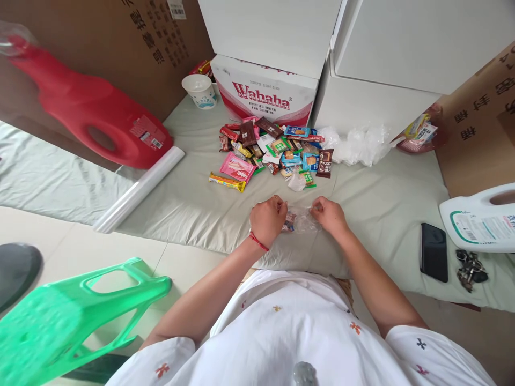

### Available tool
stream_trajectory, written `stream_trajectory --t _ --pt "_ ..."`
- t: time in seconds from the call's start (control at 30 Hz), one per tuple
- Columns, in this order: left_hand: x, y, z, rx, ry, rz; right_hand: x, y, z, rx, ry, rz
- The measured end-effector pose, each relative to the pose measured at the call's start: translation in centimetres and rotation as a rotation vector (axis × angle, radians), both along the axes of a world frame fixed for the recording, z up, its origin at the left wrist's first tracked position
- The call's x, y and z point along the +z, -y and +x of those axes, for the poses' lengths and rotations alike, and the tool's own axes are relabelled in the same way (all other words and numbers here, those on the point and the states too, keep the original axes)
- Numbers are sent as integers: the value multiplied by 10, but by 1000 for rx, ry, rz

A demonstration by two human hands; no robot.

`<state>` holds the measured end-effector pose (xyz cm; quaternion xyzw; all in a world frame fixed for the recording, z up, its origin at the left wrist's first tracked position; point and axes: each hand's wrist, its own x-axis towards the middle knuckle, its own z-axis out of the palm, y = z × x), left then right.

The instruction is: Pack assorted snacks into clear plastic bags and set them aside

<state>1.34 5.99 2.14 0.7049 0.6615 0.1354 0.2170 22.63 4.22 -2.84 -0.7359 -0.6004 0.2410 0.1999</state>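
A clear plastic bag (303, 219) stretches between my two hands low over the front of the sheet, with a small colourful wrapped snack (288, 221) inside its left part. My left hand (269, 219), wearing a red cord bracelet (258, 241), is closed on the bag's left end. At the right end my right hand (329, 215) pinches the plastic between thumb and fingers. Just beyond my hands lies a heap of wrapped snacks (277, 147), with a pink wafer packet (237, 167) and a yellow bar (227, 182) at its near left. A crumpled clear bag (296, 182) touches the heap's near edge.
A Wahaha carton (265, 94) and white boxes (378, 102) stand behind the heap, beside crumpled clear bags (358, 146). Left are a paper cup (200, 91), red jug (100, 112), plastic roll (139, 190) and green stool (80, 305); right, a phone (434, 252), keys (471, 269) and white jug (483, 222).
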Motion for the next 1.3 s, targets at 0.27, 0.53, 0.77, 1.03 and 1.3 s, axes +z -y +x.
stream_trajectory --t 0.27,0.53,0.77,1.03,1.3 --pt "0 -3 0 -5 18 -22 43 37 -41 432 -19 612" --pt "-9 -6 -21 -27 299 47 4 40 -81 473 -135 491" --pt "-13 -8 -66 42 447 467 20 41 -83 545 36 332" --pt "-41 83 -93 -297 304 850 27 42 -87 552 129 240" --pt "-72 80 -81 -238 57 716 26 42 -88 537 115 248"
